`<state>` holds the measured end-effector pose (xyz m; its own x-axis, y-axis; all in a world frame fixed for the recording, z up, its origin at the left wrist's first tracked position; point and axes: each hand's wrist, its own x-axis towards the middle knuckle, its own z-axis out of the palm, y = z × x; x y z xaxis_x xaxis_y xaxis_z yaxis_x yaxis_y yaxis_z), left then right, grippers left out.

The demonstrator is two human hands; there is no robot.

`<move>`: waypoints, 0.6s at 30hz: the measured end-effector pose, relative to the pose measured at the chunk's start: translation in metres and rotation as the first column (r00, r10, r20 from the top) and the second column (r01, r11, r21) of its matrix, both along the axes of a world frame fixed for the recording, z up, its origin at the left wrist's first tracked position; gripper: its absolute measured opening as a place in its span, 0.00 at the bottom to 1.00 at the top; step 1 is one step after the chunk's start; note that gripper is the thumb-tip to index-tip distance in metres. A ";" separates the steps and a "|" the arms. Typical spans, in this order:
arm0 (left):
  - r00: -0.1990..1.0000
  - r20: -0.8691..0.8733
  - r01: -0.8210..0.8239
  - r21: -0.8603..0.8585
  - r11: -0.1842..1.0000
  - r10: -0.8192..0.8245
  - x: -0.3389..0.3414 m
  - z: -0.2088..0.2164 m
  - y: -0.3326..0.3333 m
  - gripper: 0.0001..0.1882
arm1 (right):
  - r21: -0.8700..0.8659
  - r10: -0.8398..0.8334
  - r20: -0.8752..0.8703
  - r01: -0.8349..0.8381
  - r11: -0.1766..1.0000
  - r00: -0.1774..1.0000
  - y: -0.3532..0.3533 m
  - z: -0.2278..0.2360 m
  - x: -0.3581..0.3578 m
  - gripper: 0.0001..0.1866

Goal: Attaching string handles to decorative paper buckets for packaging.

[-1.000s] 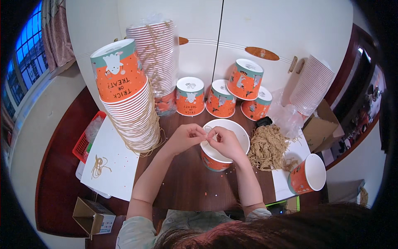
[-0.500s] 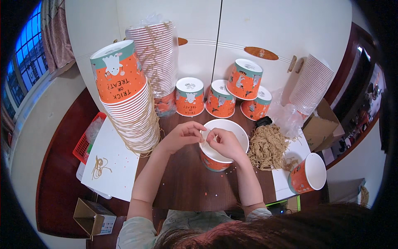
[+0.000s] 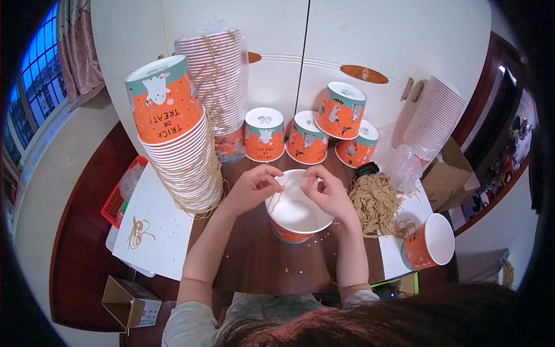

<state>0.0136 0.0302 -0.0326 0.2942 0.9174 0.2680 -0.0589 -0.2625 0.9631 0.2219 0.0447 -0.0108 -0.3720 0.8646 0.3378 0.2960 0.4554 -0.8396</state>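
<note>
Drawing apart in the head view, my left hand and right hand leave a gap where half a second ago their fingertips nearly met. The orange bucket now sits slightly further left and nearer the near edge, around mid-width on the desk. My left thumb and fingertips pinch a thin string at its left rim; my right thumb and forefinger curl close by the right of the rim, and I cannot tell whether they grip anything. A string heap crowds the right side, with an open bucket beyond it. Upturned buckets line the far edge; a tall bucket stack blocks the left.
</note>
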 end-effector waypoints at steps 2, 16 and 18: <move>1.000 -0.025 -0.014 0.038 0.999 0.015 0.002 0.001 -0.003 0.15 | 0.157 -0.024 0.016 0.022 0.987 1.000 -0.003 0.000 -0.005 0.14; 0.949 -0.251 -0.116 0.287 0.951 0.192 0.008 0.015 -0.021 0.14 | 0.392 0.160 -0.015 -0.141 0.909 0.987 -0.009 -0.002 -0.015 0.11; 0.947 -0.254 -0.117 0.292 0.949 0.194 0.008 0.016 -0.021 0.14 | 0.428 0.166 -0.008 -0.147 0.892 0.986 -0.007 -0.004 -0.016 0.10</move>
<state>0.0220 0.0089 -0.0170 0.2517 0.8620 0.4401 0.2620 -0.4984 0.8264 0.2056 0.0380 -0.0152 -0.4675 0.5669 0.6783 0.1593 0.8088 -0.5662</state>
